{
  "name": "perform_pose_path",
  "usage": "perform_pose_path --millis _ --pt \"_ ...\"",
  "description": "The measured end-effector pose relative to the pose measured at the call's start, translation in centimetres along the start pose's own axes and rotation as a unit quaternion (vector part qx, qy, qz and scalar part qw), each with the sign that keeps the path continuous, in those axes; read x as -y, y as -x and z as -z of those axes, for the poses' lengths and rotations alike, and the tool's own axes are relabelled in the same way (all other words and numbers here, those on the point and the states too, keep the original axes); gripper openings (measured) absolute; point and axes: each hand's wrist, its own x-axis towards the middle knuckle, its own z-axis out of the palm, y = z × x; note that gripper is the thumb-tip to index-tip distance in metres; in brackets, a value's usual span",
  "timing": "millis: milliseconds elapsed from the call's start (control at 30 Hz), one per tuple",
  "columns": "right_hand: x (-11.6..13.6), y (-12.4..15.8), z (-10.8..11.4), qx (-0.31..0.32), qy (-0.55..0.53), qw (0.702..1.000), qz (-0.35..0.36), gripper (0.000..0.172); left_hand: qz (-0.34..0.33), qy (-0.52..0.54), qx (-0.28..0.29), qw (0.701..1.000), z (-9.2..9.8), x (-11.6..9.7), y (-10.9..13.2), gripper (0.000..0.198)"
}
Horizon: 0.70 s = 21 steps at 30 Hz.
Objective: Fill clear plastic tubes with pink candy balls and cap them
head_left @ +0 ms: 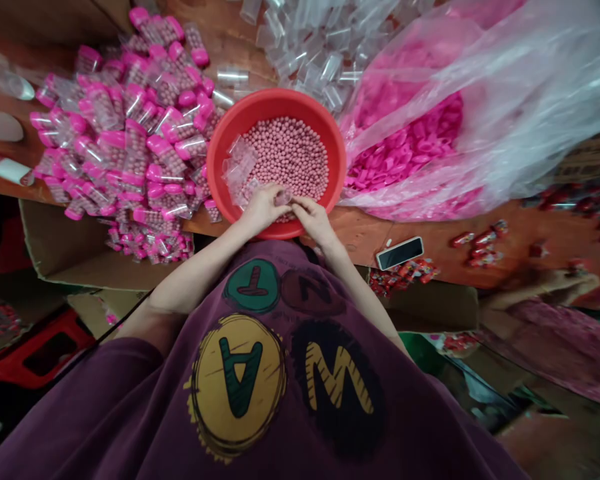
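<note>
A red plastic bowl [276,97] stands before me, holding many small pink beads [293,150]. Over its near rim, my left hand [264,212] is closed on a small clear plastic jar [283,197]. My right hand [314,219] meets it there, thumb and fingers pressed together by the jar's lower edge; what they pinch is too small to make out. More clear jars [240,163] lie on the beads at the bowl's left side. Left of the bowl is a big heap of bead-filled jars with pink caps [130,147].
Loose clear jars [325,53] lie behind the bowl. To its right, a clear plastic bag [505,87] holds pink caps [410,143]. A phone [400,253] and small red packets [485,243] are on the table. A cardboard box [80,247] stands below left; another person's arm [545,287] shows at right.
</note>
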Motion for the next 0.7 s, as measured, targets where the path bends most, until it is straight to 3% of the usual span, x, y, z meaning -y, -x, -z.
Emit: perform_pose_path --millis 100,200,300,400,467,567,700 --pt "0.2 1.0 3.3 -0.006 0.029 1.0 0.005 0.055 0.004 -0.184 0.023 0.983 0.9 -1.1 -2.4 0.029" --pt "-0.5 1.2 8.5 -0.094 0.067 0.993 0.008 0.051 0.008 -0.272 0.027 0.962 0.7 -1.9 -5.4 0.043" --pt "-1.6 0.1 14.0 -0.214 0.177 0.961 0.019 0.042 0.013 -0.296 0.047 0.954 -1.0 -1.9 -7.8 0.049" --pt "-2.2 -2.1 17.2 -0.248 0.312 0.917 0.031 0.037 -0.001 -0.303 0.097 0.948 -3.6 -1.7 -8.7 0.049" --pt "-2.3 -3.8 17.4 -0.209 0.408 0.889 0.023 0.037 -0.012 -0.304 0.117 0.945 -5.2 -1.6 -8.5 0.05" --pt "-2.1 -5.9 15.6 -0.161 0.515 0.842 -0.02 0.038 -0.029 -0.278 0.133 0.951 -6.6 -1.5 -7.9 0.045" --pt "-1.4 -6.9 13.6 -0.168 0.562 0.806 -0.076 0.041 -0.083 -0.224 0.134 0.962 -5.8 -0.7 -6.9 0.024"
